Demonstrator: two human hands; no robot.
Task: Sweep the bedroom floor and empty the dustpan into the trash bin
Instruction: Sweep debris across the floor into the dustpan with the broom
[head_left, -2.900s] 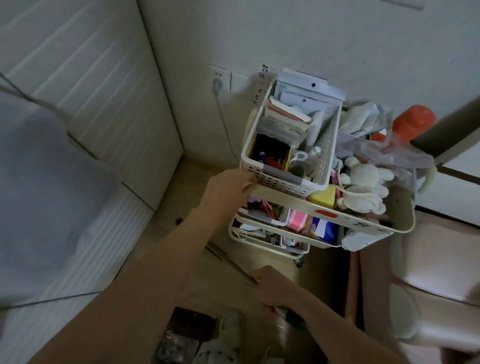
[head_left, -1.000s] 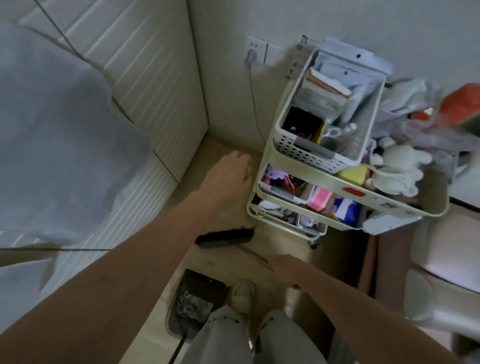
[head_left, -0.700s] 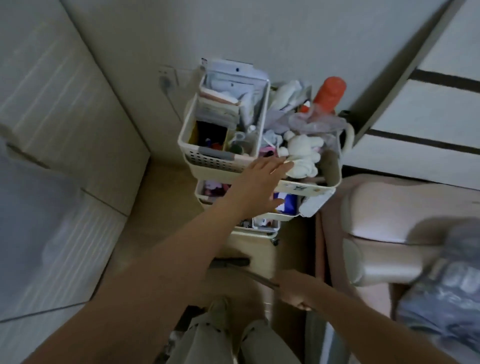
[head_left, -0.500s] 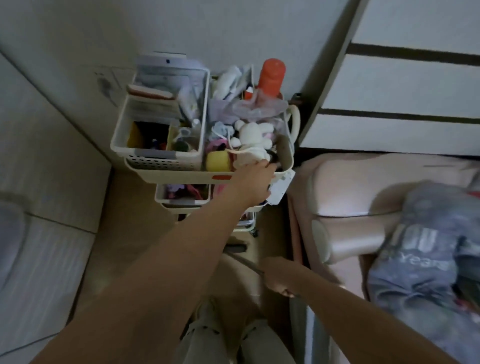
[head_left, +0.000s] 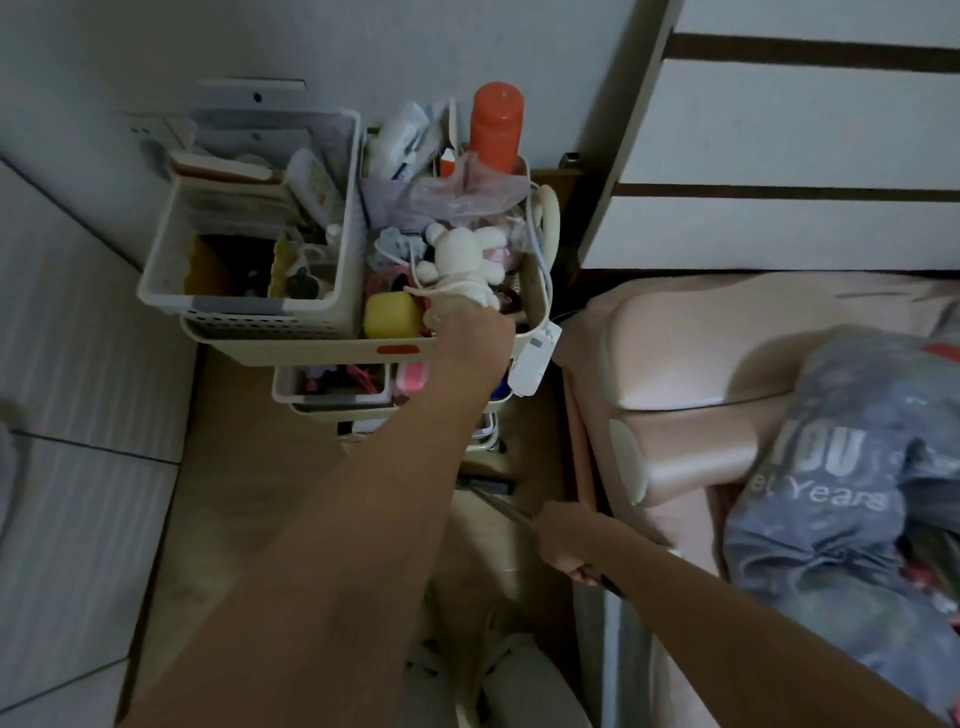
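Two hands are at work in this narrow gap between wall and bed. The left hand (head_left: 475, 332) reaches to 12 o'clock and rests on the front rim of the rolling cart (head_left: 291, 349), fingers curled over the edge beside a white plush toy (head_left: 462, 260) and a yellow tub (head_left: 390, 314); its grip looks clenched on that rim. The right hand (head_left: 566, 540), at about 4 o'clock from the cart, is grasping the broom handle (head_left: 506, 512), a thin dark shaft that runs up and left to the broom head (head_left: 485, 486), which lies on the floor (head_left: 249, 467) just under the cart's lowest shelf. No dustpan or trash bin shows here.

That broom looks light and stiff, so one hand can steer it, though a grip this far down the shaft gives short, controlled strokes rather than reach. The cart is probably the harder thing to shift: it is loaded high, with an orange bottle (head_left: 496, 124) upright at the back and loose items heaped on top, so a pull at the top rim could tip or spill it. Taking hold low and drawing slowly seems safer. A pink bed (head_left: 691, 353) crowds the right side.
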